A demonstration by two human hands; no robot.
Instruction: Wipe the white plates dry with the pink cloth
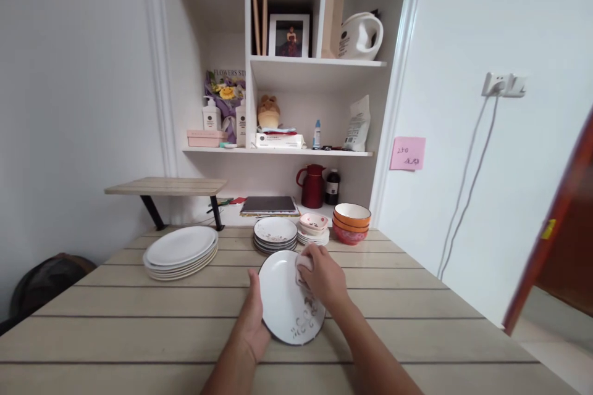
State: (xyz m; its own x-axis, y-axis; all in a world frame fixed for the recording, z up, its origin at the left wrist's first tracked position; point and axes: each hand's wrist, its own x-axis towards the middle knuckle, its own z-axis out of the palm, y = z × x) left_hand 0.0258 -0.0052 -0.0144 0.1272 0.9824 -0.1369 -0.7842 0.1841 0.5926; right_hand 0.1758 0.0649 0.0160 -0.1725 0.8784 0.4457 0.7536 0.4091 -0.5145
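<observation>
A white plate [282,296] with a dark rim and a brown floral pattern is tilted up toward me above the table. My left hand [254,321] supports it at the left edge, thumb up beside the rim and fingers partly hidden behind it. Closed around a crumpled white cloth or tissue [303,265], my right hand [324,274] presses on the plate's upper right face. Just beyond sits a stack of similar dark-rimmed plates [275,231].
Large white plates [183,247] are stacked at left, near a small raised shelf [167,186]. Small dishes [314,222] and stacked orange and red bowls [351,222] stand at back right. Behind them are a dark laptop-like slab [269,204], a red jug [313,186] and a dark bottle [332,187].
</observation>
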